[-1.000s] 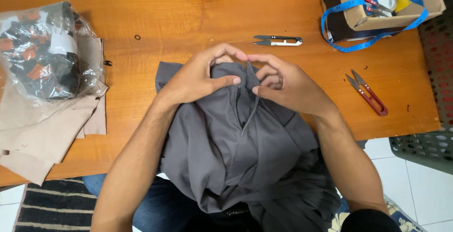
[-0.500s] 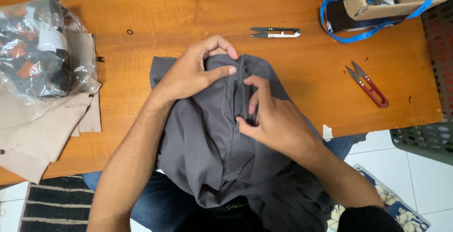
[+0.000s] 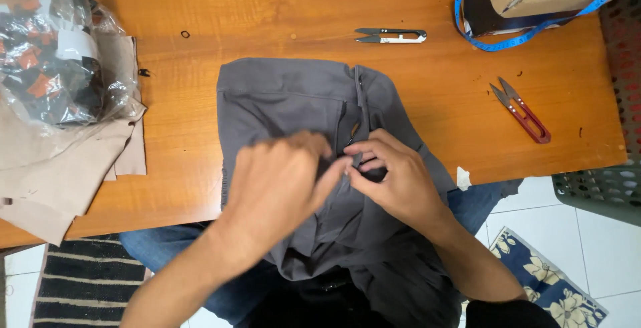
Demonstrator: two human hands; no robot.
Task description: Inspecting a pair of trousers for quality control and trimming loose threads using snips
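Head view: grey trousers (image 3: 287, 94) spread on tabletop (image 3: 267, 14); left hand (image 3: 280, 184) and right hand (image 3: 394, 181) both pinching zipper fly at trousers' middle. Risk, likely: fabric snagging in zipper.

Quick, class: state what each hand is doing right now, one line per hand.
Left hand: fingers curled, pinching the grey garment near its zip opening.
Right hand: closed in a pinch on the same grey fabric, right beside the left.

Orange wooden table (image 3: 267, 14); white tiled floor (image 3: 594, 261); striped rug (image 3: 87, 281) left, blue floral rug (image 3: 554, 288) right; grey perforated basket (image 3: 601, 188) beside table
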